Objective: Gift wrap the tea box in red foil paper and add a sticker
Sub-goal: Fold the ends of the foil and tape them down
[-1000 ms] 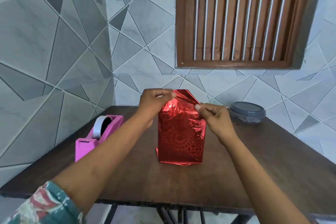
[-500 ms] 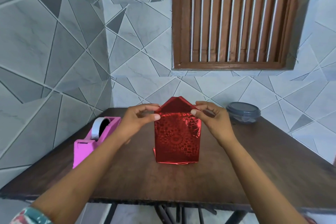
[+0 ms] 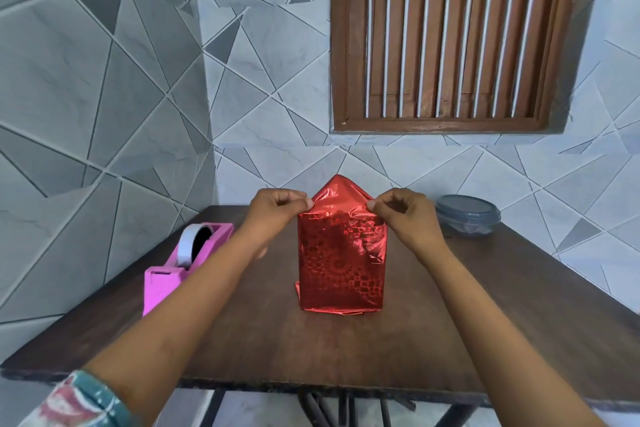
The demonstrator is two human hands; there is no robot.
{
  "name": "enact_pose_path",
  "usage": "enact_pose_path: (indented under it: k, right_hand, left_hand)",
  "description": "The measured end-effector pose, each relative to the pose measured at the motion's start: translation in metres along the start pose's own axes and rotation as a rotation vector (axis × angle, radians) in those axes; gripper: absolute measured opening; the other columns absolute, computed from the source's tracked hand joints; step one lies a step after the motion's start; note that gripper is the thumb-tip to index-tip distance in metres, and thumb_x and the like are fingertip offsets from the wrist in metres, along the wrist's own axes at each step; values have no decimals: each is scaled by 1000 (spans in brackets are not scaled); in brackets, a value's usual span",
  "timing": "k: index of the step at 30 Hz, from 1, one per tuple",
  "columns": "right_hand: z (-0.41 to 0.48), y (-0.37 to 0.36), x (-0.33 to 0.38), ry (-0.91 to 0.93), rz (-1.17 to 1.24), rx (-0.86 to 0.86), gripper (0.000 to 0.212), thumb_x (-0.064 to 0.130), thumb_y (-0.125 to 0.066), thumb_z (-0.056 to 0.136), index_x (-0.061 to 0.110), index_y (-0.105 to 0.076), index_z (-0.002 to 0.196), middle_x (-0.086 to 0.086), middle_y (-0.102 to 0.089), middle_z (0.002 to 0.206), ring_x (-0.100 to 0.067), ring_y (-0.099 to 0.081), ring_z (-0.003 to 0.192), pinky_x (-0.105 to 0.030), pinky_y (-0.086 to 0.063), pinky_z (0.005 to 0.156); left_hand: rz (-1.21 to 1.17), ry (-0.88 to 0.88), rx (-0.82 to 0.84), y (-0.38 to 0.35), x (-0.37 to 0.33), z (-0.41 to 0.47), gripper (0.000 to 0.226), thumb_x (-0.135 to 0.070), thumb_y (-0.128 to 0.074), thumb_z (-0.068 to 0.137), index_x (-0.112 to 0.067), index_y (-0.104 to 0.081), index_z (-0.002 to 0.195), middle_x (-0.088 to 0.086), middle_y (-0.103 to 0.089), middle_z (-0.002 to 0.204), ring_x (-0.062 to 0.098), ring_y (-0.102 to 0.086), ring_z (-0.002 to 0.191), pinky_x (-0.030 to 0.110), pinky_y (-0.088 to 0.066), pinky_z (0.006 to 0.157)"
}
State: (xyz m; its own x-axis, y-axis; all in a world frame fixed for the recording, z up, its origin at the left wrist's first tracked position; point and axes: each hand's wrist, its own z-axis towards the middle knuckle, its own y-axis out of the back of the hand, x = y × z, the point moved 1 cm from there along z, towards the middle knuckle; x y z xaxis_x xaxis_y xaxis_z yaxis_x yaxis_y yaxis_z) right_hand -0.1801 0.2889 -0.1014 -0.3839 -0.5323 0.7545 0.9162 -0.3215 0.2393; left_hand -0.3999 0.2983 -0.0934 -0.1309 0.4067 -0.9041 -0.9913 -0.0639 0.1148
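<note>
**Layout at the table**

Wrapped tea box [image 3: 341, 260] stands upright on the table [image 3: 311, 350], between the left hand [image 3: 277, 210] and the right hand [image 3: 403, 213], which pinch its top corners. Tape dispenser [image 3: 187, 260] lies left of the left hand. Lidded container [image 3: 467, 215] sits right of the right hand, slightly behind it.

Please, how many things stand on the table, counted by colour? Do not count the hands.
Red: 1, the foil-wrapped box
Pink: 1, the tape dispenser
Grey: 1, the lidded container
Total: 3
</note>
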Motion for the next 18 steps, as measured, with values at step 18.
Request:
enact_pose_path:
  k: [18]
  right_hand:
    - [21, -3, 8, -199, -81, 185, 11, 17, -69, 78, 13, -61, 71, 0, -62, 73, -15, -57, 74, -25, -42, 67]
  left_hand:
    - [189, 36, 68, -1, -4, 17, 20, 0, -67, 77, -9, -60, 60, 3, -68, 87, 1, -62, 87, 19, -44, 83]
